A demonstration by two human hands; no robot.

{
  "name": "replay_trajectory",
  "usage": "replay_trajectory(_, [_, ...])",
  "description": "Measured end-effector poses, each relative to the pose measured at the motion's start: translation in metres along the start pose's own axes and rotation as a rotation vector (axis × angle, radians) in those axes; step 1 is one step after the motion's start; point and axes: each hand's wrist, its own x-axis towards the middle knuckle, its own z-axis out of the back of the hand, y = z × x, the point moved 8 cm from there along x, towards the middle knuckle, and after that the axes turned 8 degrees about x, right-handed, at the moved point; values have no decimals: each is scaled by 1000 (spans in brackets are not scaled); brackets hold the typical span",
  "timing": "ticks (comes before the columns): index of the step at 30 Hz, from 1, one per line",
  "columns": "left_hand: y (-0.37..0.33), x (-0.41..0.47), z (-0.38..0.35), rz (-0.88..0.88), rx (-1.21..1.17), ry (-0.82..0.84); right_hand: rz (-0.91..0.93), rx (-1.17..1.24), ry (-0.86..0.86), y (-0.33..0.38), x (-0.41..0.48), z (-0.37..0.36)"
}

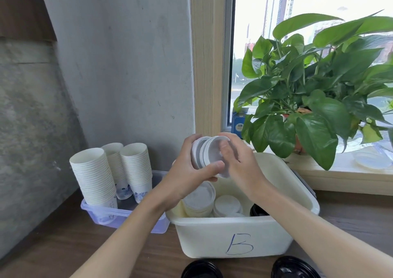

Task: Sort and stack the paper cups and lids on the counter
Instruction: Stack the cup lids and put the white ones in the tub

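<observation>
Lids [209, 154], clear stack, clasped by L grip [187, 171] & R grip [242, 163]; 3 paper-cup stacks [93, 177] left of grips, tub "B" [212, 235] below.

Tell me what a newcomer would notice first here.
First, the two hands at centre: the left hand and right hand both grip a stack of clear lids above the white bin marked B. Next, three tall stacks of paper cups stand in a clear tray at left. A leafy green plant fills the windowsill at right.
</observation>
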Motion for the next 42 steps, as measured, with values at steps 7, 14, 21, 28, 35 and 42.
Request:
replay_trajectory(7, [-13,-4,-3,-55,58,19,-67,141,16,-3,0,-3])
replay_trajectory(14, [-16,-6,-12,-41,103,87,-15,182,-21,6,0,4])
replay_trajectory(21, [-17,-6,-16,-29,114,113,-53,171,-18,0,-2,0])
replay_trajectory(28, [-11,-3,-10,-75,259,57,-134,258,-3,-9,1,0])
replay_trajectory(35, [-18,-8,-14,-128,276,51,-95,217,4,0,4,0])
replay_trajectory(42, [-24,-8,-7,-191,227,5,-48,125,-126,-1,2,12])
